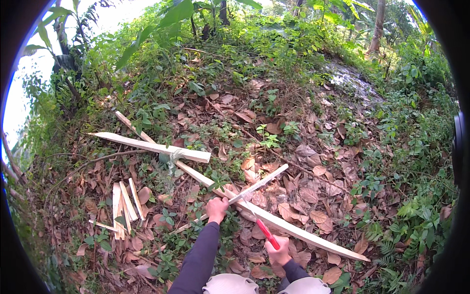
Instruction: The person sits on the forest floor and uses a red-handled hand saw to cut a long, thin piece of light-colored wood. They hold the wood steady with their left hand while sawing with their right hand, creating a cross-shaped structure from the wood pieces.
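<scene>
My left hand is wrapped round a thin wooden strip, which lies slantwise across a long pale wooden beam. In my right hand is a hand saw with a red handle. Its narrow blade, seen nearly edge-on, points up and left toward the strip, just right of my left hand. Whether the teeth touch the wood cannot be made out. Farther left, a second, thicker plank with a tapered end rests across the far part of the beam.
Several short cut wood pieces lie in a loose pile on the left. Dry brown leaves and low green plants cover the ground. A thin curved branch runs near the pile. Denser bushes and a tree trunk stand farther back.
</scene>
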Action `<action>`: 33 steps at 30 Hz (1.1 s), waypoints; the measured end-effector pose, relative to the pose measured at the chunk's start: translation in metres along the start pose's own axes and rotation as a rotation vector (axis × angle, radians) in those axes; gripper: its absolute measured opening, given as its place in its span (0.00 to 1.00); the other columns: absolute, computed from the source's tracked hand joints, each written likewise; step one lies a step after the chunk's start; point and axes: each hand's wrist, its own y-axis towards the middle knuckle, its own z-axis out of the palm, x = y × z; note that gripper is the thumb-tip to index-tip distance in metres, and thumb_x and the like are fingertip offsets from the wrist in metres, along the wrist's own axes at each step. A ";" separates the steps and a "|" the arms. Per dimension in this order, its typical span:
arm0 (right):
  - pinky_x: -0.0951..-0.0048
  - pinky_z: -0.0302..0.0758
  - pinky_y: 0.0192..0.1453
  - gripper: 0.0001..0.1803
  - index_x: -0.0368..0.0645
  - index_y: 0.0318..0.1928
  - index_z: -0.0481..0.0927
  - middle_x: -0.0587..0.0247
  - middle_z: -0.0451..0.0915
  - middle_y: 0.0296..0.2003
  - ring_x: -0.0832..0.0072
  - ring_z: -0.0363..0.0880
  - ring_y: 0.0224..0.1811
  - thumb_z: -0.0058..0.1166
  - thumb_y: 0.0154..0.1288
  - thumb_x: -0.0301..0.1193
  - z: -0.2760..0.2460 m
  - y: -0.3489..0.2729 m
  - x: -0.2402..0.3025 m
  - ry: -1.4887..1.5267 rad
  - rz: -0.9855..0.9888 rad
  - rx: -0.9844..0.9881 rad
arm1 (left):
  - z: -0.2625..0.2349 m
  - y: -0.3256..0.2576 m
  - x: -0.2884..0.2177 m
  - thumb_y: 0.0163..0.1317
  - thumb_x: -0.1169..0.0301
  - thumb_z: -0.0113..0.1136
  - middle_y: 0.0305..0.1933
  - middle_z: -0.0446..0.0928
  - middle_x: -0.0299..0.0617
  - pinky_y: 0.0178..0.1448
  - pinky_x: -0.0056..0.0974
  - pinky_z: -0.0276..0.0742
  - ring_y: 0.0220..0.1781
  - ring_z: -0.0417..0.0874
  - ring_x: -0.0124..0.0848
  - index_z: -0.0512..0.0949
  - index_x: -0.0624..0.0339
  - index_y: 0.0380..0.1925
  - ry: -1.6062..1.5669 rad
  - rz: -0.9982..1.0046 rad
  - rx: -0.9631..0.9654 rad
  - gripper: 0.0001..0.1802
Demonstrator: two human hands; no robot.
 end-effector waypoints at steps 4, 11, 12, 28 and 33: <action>0.65 0.69 0.23 0.10 0.39 0.19 0.74 0.56 0.71 0.13 0.66 0.73 0.14 0.58 0.53 0.26 -0.018 -0.045 0.010 0.039 0.091 0.033 | -0.015 -0.001 0.004 0.59 0.51 0.49 0.34 0.84 0.63 0.51 0.56 0.81 0.40 0.87 0.58 0.87 0.66 0.31 0.005 -0.016 -0.012 0.27; 0.67 0.66 0.20 0.09 0.37 0.21 0.74 0.57 0.70 0.13 0.72 0.71 0.12 0.59 0.54 0.26 -0.017 -0.016 0.025 0.070 0.110 0.001 | -0.009 0.000 -0.001 0.59 0.51 0.49 0.34 0.84 0.63 0.52 0.56 0.81 0.41 0.87 0.58 0.87 0.65 0.31 0.003 0.008 -0.010 0.27; 0.67 0.65 0.21 0.09 0.37 0.21 0.74 0.56 0.69 0.13 0.73 0.71 0.13 0.58 0.55 0.25 0.003 0.006 0.004 0.056 0.001 -0.002 | -0.004 0.003 0.000 0.59 0.51 0.49 0.35 0.84 0.63 0.52 0.56 0.81 0.41 0.87 0.58 0.87 0.65 0.31 0.017 0.006 0.024 0.28; 0.66 0.69 0.23 0.06 0.38 0.23 0.78 0.54 0.73 0.15 0.69 0.75 0.15 0.58 0.55 0.25 -0.030 -0.085 -0.013 0.060 0.151 0.087 | -0.005 0.000 0.012 0.59 0.52 0.49 0.31 0.83 0.62 0.50 0.56 0.81 0.37 0.87 0.58 0.88 0.64 0.28 -0.009 -0.001 -0.058 0.26; 0.68 0.69 0.23 0.05 0.37 0.31 0.84 0.58 0.72 0.14 0.73 0.76 0.15 0.58 0.57 0.25 -0.039 -0.066 0.015 -0.023 0.117 0.107 | 0.000 0.001 0.008 0.60 0.51 0.49 0.31 0.83 0.62 0.49 0.55 0.82 0.37 0.87 0.58 0.87 0.64 0.28 0.010 0.016 -0.033 0.27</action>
